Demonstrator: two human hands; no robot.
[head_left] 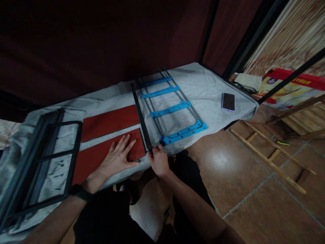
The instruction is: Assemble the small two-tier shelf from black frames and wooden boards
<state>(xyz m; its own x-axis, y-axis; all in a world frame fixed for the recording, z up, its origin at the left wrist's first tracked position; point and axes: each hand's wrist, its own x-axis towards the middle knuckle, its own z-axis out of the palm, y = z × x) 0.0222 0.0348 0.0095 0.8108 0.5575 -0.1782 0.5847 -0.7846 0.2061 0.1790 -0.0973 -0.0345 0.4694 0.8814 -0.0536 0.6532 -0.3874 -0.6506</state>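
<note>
My left hand (118, 154) lies flat with spread fingers on the nearer of two reddish-brown boards (88, 161). The farther reddish-brown board (111, 120) rests parallel to it, a narrow gap between them. With closed fingers my right hand (159, 161) grips the near end of a long dark metal bar (141, 117), which runs away from me beside the boards' right ends. Right of the bar is a rack (170, 110) of thin grey rods with blue crosspieces, its near crosspiece close to my right hand.
Dark metal frames (78, 135) are stacked at the left, with small screws (59, 166) on the cloth within them. A phone (228, 101) lies on the cloth-covered table (203, 81) at the right. A wooden ladder-like frame (269, 157) lies on the tiled floor near a printed box (291, 88).
</note>
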